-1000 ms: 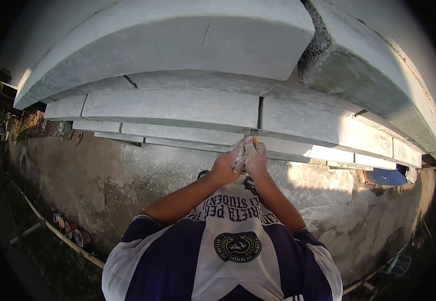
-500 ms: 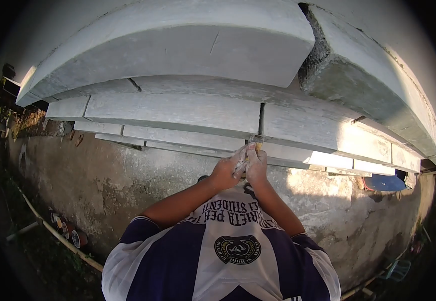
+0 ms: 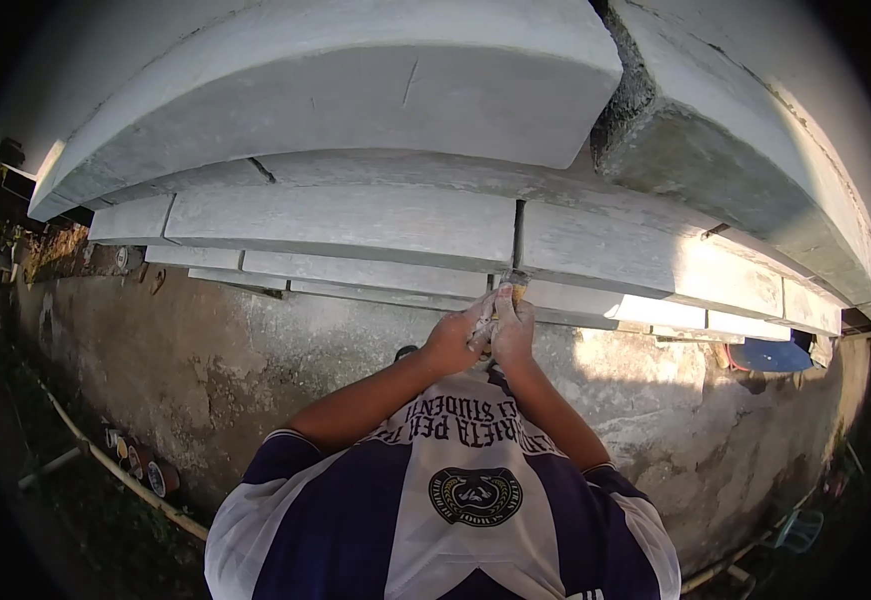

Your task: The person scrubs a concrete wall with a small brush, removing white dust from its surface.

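Looks matt, smooth and plaster-like on the large slab (image 3: pixel 495 105), thinly scratched. Turns rough and crumbly at the broken edge (image 3: pixel 639 85) toward the right. Appears matt and cement-like on the long block (image 3: pixel 345 222). Looks pitted, stained and worn across the concrete surface (image 3: pixel 285 360). Reads as soft, matt cloth in the printed shirt (image 3: pixel 474 450). Shows a chalky, powdery coating on the left hand (image 3: pixel 457 336) and right hand (image 3: pixel 512 330). Resembles bare bamboo on the pole (image 3: pixel 120 480) at left.

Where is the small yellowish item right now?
In the head view, the small yellowish item is just right of centre, where the left hand and right hand meet, below the dark vertical gap between two pale blocks.
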Tool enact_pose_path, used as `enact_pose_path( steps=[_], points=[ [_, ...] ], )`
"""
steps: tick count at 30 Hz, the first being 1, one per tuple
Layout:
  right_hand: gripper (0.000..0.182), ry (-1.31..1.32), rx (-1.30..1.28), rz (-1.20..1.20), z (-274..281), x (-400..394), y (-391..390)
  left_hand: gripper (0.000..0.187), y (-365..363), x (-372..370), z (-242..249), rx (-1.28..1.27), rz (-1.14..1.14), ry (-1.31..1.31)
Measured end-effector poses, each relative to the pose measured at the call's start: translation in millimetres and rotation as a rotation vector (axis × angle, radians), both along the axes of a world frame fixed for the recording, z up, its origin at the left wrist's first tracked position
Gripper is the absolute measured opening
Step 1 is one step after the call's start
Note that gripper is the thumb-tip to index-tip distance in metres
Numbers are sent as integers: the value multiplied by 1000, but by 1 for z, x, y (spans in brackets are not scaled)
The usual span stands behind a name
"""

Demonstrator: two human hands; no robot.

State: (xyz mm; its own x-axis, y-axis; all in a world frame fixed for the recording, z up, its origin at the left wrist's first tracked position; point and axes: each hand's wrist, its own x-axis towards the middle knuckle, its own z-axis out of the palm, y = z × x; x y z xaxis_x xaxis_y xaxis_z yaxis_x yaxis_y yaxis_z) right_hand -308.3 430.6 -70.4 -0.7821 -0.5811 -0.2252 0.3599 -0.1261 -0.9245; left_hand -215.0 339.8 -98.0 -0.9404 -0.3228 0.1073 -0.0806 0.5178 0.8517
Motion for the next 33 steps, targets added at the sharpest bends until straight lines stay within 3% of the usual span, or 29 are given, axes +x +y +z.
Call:
enact_pose_path(
  steps=[8,13,16,22,33],
  points=[
    [42,-70,-18,-4,-12,-1,1,73,0,3,-22,-17,12,29],
    [46,56,-27,-11,-15,0,-4,71,-1,-1,-8,2,12,91],
    [43,-124,-31,12,-6,1,2,71,1,3,-20,-15,2,66],
    [44,-16,-61,-32,-18,0,-3,69,-2,1,-11,25,-4,36],
    [44,-82,-47,-5,-12,-1,1,69,1,3,-10,30,-9,-14]
  ],
)
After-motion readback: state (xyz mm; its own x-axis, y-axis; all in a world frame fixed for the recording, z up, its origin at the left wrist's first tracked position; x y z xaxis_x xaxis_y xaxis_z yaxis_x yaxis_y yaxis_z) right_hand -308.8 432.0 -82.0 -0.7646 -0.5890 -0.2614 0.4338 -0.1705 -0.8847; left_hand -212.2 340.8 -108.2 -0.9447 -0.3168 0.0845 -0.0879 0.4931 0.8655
